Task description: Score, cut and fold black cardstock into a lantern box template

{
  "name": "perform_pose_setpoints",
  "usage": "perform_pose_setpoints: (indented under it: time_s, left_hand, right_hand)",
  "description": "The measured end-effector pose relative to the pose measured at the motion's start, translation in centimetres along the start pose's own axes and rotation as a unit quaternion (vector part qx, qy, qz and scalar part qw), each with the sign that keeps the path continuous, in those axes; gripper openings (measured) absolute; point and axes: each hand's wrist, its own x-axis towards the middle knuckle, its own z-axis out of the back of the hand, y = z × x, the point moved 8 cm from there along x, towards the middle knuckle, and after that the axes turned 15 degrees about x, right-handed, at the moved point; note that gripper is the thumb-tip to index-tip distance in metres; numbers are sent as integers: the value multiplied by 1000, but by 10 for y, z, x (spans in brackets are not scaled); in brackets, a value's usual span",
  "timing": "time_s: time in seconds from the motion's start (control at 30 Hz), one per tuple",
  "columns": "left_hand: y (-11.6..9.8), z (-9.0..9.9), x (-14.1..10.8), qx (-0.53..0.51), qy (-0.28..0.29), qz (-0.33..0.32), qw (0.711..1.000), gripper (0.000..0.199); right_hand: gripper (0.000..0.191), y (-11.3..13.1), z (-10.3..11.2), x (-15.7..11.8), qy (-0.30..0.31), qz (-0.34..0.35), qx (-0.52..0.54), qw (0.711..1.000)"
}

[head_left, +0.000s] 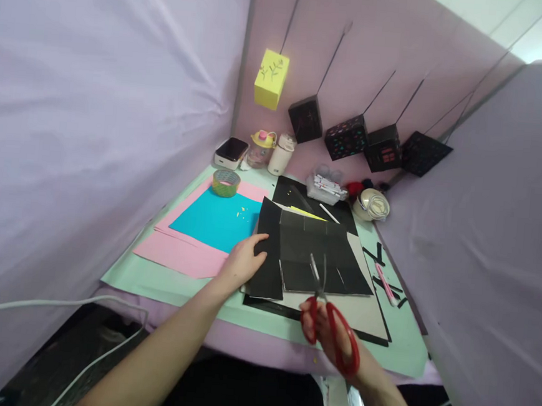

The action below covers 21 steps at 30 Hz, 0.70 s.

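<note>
A sheet of black cardstock [312, 247] with fold lines and short slits lies in front of me, its left flap slightly raised. My left hand [245, 257] grips the edge of that flap, the thumb on top and some fingers hidden behind. In my right hand [329, 333] are scissors [352, 353] with red handles, the fingers through the loops. Their blades are slightly apart and point away from me, over the lower part of the black cardstock. Whether the blades touch it I cannot tell.
Left lie blue paper [217, 221], pink paper [177, 255] and a tape roll [225, 184]. A pink utility knife [386, 284] rests among black strips at the right. Behind stand a marker box [326, 187], a white bottle [282, 154] and a cup [371, 204]. Paper boxes [346, 137] hang above.
</note>
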Motion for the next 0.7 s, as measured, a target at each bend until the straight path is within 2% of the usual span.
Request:
perform_pose_setpoints:
  time_s: [0.13,0.2,0.3,0.37,0.43,0.5,0.63,0.7]
  left_hand:
    - [-3,0,1,-34,6,-12,999,42]
    - [-3,0,1,-61,4,-20,998,43]
    - [1,-3,2,-155,12,6,988,68]
    - [7,-7,1,-223,23,54,973,90]
    - [10,-8,-1,-270,32,109,956,99]
    - [8,-9,-3,-307,52,148,939,89]
    - [6,-9,-6,-351,109,197,909,43]
    - [10,-8,-7,-358,115,223,899,31]
  right_hand:
    - [53,-46,-22,-27,53,-87,89,991]
    - [51,-58,-25,-34,48,-119,101,987]
    - [50,-64,-22,-35,24,-122,113,986]
    - [52,-66,-22,-34,17,-124,131,983]
    - [52,-68,-23,-34,14,-131,145,981]
    - [51,-70,-24,-34,15,-138,150,979]
    - [50,-68,-29,-34,17,-144,147,978]
    - [51,-65,-31,-34,20,-145,146,978]
